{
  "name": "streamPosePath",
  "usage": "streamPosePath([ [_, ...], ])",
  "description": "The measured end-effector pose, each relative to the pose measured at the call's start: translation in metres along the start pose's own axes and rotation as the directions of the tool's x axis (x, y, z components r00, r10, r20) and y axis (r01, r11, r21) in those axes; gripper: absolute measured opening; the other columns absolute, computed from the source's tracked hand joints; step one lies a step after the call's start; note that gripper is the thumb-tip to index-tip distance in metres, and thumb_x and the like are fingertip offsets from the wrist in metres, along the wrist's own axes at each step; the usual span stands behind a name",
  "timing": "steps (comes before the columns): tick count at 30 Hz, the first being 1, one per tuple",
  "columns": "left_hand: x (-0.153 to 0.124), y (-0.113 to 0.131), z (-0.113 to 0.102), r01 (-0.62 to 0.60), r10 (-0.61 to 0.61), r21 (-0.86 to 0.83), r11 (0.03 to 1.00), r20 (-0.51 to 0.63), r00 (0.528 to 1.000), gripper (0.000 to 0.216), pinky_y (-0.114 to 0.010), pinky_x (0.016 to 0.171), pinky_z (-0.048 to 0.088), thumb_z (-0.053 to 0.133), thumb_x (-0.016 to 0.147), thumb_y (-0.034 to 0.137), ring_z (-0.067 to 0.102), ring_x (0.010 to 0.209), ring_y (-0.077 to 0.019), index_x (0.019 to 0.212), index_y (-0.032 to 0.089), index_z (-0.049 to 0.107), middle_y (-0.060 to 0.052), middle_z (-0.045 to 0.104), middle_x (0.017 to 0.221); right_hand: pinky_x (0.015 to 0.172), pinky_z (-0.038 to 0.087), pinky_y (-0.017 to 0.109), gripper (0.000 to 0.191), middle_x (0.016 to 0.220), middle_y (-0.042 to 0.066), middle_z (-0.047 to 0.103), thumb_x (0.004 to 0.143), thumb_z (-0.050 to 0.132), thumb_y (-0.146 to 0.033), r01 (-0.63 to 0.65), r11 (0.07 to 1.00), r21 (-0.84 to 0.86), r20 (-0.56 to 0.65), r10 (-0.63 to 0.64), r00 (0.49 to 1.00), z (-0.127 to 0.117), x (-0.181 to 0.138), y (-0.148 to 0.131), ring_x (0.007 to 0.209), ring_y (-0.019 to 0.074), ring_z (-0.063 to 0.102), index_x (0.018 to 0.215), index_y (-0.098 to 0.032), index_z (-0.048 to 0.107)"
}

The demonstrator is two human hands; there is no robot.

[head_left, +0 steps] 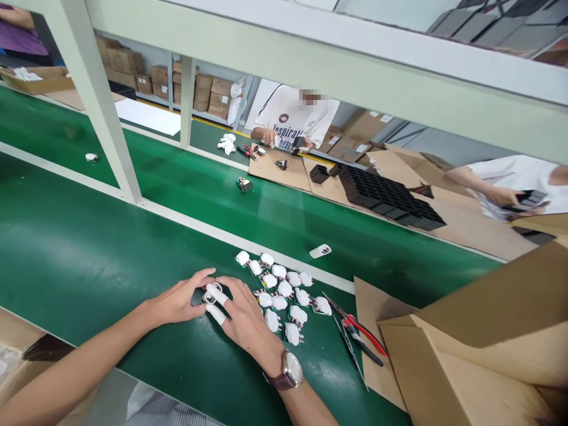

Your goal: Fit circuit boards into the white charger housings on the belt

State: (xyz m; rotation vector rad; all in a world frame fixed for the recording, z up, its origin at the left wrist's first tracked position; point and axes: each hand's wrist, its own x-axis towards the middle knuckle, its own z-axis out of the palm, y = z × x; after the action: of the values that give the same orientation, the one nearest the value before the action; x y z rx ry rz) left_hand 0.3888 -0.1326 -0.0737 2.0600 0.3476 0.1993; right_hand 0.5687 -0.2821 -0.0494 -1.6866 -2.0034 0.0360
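Observation:
My left hand and my right hand meet over the green belt, fingertips together on one small white part. White finger cots cover two fingers of the right hand, and a watch sits on that wrist. Just right of the hands lies a cluster of several small white parts with metal pins, laid in rows on the belt.
Red-handled pliers lie on cardboard beside an open carton at the right. A single white part rides the far belt lane. Across the line two people work near a black tray stack. A frame post stands at left.

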Motion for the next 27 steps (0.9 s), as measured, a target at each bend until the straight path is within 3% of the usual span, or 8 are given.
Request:
streamPosePath([
  [5, 0.002, 0.000, 0.002, -0.018, 0.018, 0.000, 1.000, -0.016, 1.000, 0.092, -0.043, 0.110, 0.053, 0.062, 0.085, 0.013, 0.064, 0.132, -0.0250, 0.162, 0.036, 0.016, -0.005, 0.058, 0.154, 0.096, 0.060, 0.050, 0.036, 0.140, 0.017, 0.059, 0.102, 0.053, -0.012, 0.074, 0.997, -0.017, -0.007, -0.074, 0.997, 0.005, -0.002, 0.000, 0.119, 0.0297, 0.060, 0.137, -0.020, 0.059],
  [12, 0.001, -0.001, 0.003, -0.028, 0.031, 0.058, 0.998, -0.049, 0.998, 0.092, -0.044, 0.108, 0.056, 0.067, 0.086, 0.016, 0.066, 0.130, -0.0266, 0.161, 0.033, 0.018, -0.008, 0.062, 0.149, 0.094, 0.060, 0.049, 0.022, 0.130, 0.016, 0.063, 0.105, 0.055, -0.022, 0.010, 1.000, -0.017, 0.014, -0.010, 1.000, 0.002, 0.001, -0.004, 0.113, 0.0291, 0.064, 0.126, -0.019, 0.063],
  [14, -0.001, -0.001, 0.003, -0.074, 0.081, 0.093, 0.993, -0.077, 0.994, 0.082, -0.044, 0.108, 0.057, 0.067, 0.089, 0.018, 0.066, 0.129, -0.0258, 0.158, 0.031, 0.024, -0.009, 0.063, 0.147, 0.093, 0.061, 0.049, 0.026, 0.130, 0.016, 0.063, 0.106, 0.057, -0.027, -0.042, 0.998, 0.043, 0.006, 0.042, 0.999, -0.002, -0.001, -0.003, 0.112, 0.0284, 0.066, 0.131, -0.019, 0.059],
  [17, -0.004, -0.001, 0.005, -0.190, 0.225, 0.229, 0.955, -0.141, 0.964, 0.058, -0.044, 0.111, 0.056, 0.070, 0.094, 0.025, 0.062, 0.133, -0.0272, 0.146, 0.027, 0.044, -0.012, 0.059, 0.148, 0.095, 0.061, 0.046, 0.034, 0.128, 0.015, 0.065, 0.106, 0.056, -0.028, -0.127, 0.979, 0.158, -0.160, 0.152, 0.975, -0.009, -0.010, 0.003, 0.112, 0.0256, 0.067, 0.139, -0.019, 0.052],
  [21, -0.001, 0.002, 0.009, -0.317, 0.424, 0.445, 0.838, -0.164, 0.891, 0.016, -0.038, 0.099, 0.060, 0.061, 0.104, 0.023, 0.069, 0.116, -0.0234, 0.119, 0.025, 0.063, -0.010, 0.066, 0.133, 0.098, 0.061, 0.045, 0.032, 0.128, 0.014, 0.066, 0.106, 0.055, -0.022, -0.144, 0.984, 0.104, -0.330, 0.171, 0.928, -0.018, -0.024, 0.015, 0.116, 0.0256, 0.067, 0.138, -0.021, 0.055],
  [24, 0.004, 0.009, 0.013, -0.340, 0.481, 0.490, 0.803, -0.194, 0.855, 0.013, -0.035, 0.089, 0.061, 0.055, 0.105, 0.017, 0.071, 0.102, -0.0204, 0.104, 0.024, 0.066, -0.008, 0.070, 0.121, 0.093, 0.062, 0.044, 0.030, 0.122, 0.012, 0.069, 0.104, 0.057, -0.018, -0.102, 0.994, 0.044, -0.362, 0.111, 0.926, -0.022, -0.034, 0.020, 0.109, 0.0253, 0.069, 0.135, -0.021, 0.059],
  [27, 0.007, 0.015, 0.014, -0.324, 0.464, 0.479, 0.816, -0.207, 0.861, 0.013, -0.033, 0.082, 0.059, 0.057, 0.104, 0.019, 0.070, 0.095, -0.0197, 0.097, 0.024, 0.066, -0.008, 0.072, 0.114, 0.091, 0.061, 0.043, 0.033, 0.118, 0.011, 0.071, 0.103, 0.057, -0.012, -0.047, 0.999, 0.022, -0.383, 0.052, 0.922, -0.020, -0.042, 0.017, 0.104, 0.0238, 0.069, 0.134, -0.021, 0.060],
])
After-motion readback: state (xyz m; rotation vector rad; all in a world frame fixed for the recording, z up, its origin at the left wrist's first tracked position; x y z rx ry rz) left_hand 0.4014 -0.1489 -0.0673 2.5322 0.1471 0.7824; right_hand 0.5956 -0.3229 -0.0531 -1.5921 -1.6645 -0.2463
